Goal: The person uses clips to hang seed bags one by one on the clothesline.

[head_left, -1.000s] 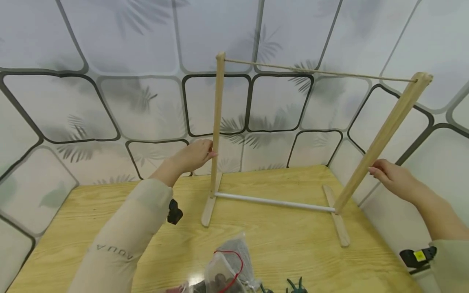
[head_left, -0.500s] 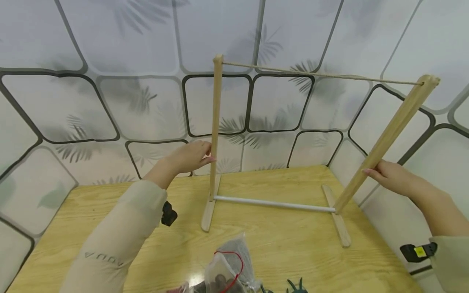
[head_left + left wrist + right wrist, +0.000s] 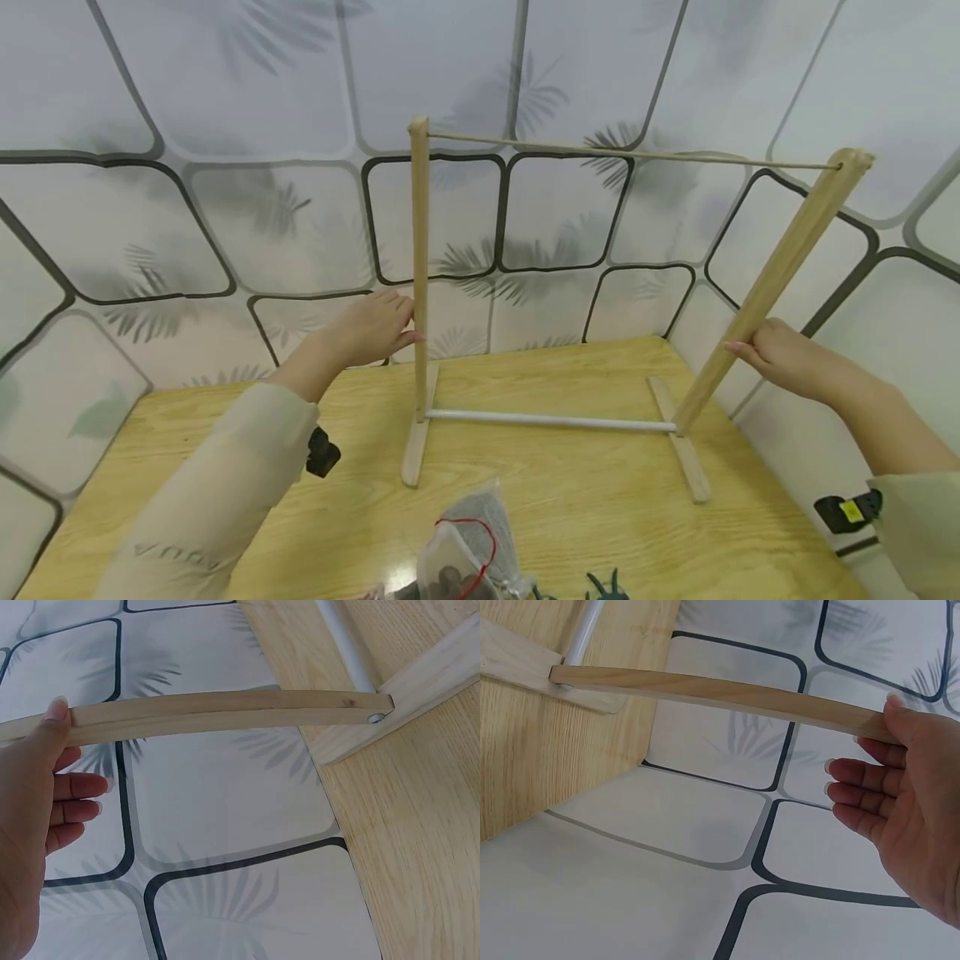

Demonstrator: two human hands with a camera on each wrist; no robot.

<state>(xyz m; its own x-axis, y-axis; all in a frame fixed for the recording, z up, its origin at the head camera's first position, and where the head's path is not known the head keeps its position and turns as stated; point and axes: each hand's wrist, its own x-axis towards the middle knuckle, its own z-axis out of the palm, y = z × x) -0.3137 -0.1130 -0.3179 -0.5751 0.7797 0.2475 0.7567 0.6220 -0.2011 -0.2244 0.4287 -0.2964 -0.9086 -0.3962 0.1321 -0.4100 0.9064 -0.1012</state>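
A wooden frame stands on the table, made of a left post, a right post, a cord between their tops and a white rod low down. Each post rises from a flat wooden foot. My left hand pinches the left post between thumb and index finger; in the left wrist view its other fingers curl loosely below. The right post is pinched likewise by my right hand, and the right wrist view shows that thumb on the post's edge.
At the table's front lie a mesh bag with a red drawstring and brown lumps inside, and a dark green spiky thing, partly cut off. A patterned wall covering stands close behind and at the right.
The left post and its foot have shifted left and toward me with my left hand. My right hand has closed onto the right post, which first leaned right, then back left slightly.
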